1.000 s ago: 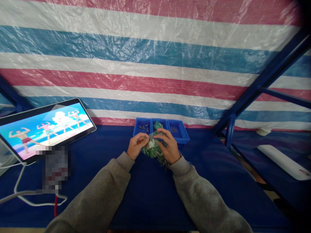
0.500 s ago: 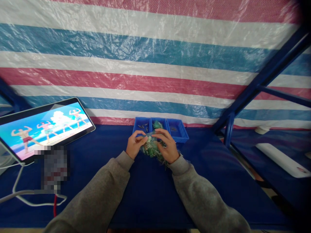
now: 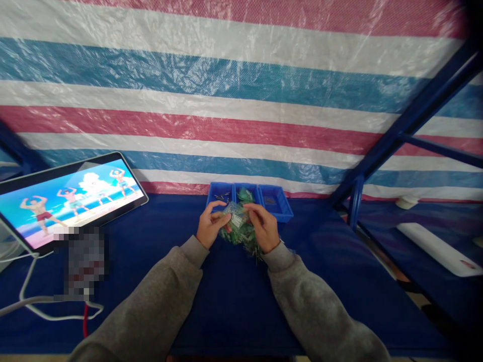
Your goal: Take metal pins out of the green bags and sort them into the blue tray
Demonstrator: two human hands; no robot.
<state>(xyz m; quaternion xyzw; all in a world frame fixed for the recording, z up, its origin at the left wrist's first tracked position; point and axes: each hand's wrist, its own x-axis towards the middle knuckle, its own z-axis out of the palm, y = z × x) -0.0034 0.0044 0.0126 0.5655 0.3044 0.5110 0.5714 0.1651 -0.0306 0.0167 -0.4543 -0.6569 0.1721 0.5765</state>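
A small clear plastic bag with pale contents is stretched between my two hands. My left hand pinches its left side between thumb and fingers. On the other side, my right hand is closed at the bag's upper right edge, fingertips together. Under and behind the bag lies a heap of green pieces and thin metal parts, partly hidden by the hands. Just beyond stand three joined blue bins: the left bin holds dark metal pieces, the middle one has a green packet, the right bin a small grey item.
At the left a tablet leans with a video playing. White cables and a blurred-out object lie in front of it. A blue metal frame rises at the right, with a long white object beyond it.
The bag is now spread flatter and its face shows more. My right hand's fingers have drawn together from a wider spread to a pinch at its edge.
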